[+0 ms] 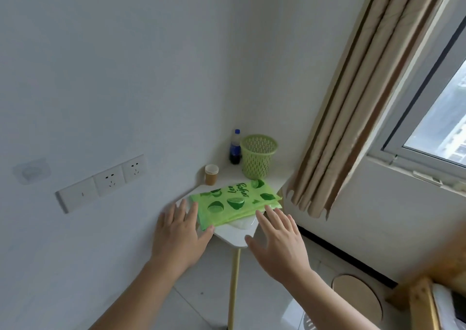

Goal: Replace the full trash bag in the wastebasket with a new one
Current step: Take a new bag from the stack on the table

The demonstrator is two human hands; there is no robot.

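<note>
Folded green bag [235, 203] lay flat on the small white table [228, 236], near the green wastebasket [258, 157]. Left hand [176, 233] and right hand [280, 241] hovered spread-fingered, gripping nothing. Best practice, judged: pinch one edge and lift to unfold.
</note>
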